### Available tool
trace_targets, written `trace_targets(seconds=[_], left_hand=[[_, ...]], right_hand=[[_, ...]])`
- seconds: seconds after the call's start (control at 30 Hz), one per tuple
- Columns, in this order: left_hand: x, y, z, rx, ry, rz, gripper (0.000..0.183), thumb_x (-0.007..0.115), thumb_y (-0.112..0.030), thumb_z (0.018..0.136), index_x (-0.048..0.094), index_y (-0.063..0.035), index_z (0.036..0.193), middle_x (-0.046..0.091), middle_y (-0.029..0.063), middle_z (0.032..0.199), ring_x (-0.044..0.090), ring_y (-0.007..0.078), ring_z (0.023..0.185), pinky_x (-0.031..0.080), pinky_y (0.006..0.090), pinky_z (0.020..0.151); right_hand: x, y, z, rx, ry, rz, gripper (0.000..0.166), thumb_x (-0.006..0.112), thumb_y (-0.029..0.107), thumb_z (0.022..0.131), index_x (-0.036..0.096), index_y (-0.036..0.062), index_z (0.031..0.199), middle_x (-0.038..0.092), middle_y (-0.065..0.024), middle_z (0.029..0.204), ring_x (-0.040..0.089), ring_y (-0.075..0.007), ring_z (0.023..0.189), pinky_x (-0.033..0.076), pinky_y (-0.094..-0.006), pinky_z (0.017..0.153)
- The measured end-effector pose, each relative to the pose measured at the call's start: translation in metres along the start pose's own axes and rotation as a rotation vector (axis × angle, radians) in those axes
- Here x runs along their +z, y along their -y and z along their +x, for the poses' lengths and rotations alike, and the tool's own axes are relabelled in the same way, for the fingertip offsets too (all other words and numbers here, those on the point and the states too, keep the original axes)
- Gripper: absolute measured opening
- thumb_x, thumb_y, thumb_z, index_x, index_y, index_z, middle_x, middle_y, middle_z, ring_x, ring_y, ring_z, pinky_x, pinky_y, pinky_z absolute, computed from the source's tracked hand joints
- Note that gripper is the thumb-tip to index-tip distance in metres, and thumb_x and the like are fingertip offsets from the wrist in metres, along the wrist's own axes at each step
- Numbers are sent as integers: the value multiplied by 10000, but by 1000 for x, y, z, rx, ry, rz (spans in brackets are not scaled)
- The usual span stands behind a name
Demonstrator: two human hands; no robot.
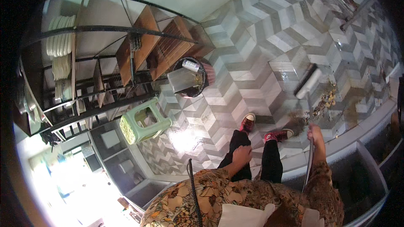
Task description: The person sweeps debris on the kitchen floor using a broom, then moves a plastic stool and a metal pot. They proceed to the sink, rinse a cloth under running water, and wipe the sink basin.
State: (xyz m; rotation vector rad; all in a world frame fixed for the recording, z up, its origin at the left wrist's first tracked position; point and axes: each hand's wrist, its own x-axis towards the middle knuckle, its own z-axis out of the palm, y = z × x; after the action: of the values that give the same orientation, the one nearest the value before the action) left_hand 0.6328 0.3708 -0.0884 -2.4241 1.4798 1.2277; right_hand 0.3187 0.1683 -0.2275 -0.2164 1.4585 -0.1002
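Note:
My right hand (315,134) is closed around the metal handle (308,167) of a broom, which runs back along my sleeve. The broom's white head with dark bristles (307,81) is slightly blurred on the chevron-patterned floor tiles (252,69). Beside the broom head lies a strip of yellow and brown food scraps or debris (326,99), with wet-looking dirt nearer my shoe. My left hand (242,156) hangs in front of my thigh, its fingers curled in, and nothing shows in it.
A green plastic stool (145,121) lies or stands left of my feet. Past it is a waste bin (209,74) filled with a clear container. Metal shelving (126,34) with stacked white dishes lines the left. Dark counter compartments (350,176) border the right; metal legs (356,14) stand far right.

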Motion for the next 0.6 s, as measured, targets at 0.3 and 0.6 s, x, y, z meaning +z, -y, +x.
trace_targets(seconds=[0.3, 0.6], left_hand=[[-4, -25, 49, 153, 162, 98, 101, 511, -194, 739, 533, -96, 731, 548, 109, 671, 543, 302, 657, 423, 410, 563], [-42, -22, 97, 184, 281, 230, 104, 520, -210, 746, 525, -106, 741, 559, 97, 660, 548, 297, 611, 418, 403, 523]], right_hand=[[-15, -23, -7, -206, 92, -1408, 283, 346, 219, 857, 486, -12, 773, 505, -164, 600, 498, -297, 428, 417, -404, 436], [-138, 30, 4, -353, -460, -1506, 253, 374, 223, 839, 511, 17, 892, 526, -147, 587, 539, -333, 562, 421, -426, 487]])
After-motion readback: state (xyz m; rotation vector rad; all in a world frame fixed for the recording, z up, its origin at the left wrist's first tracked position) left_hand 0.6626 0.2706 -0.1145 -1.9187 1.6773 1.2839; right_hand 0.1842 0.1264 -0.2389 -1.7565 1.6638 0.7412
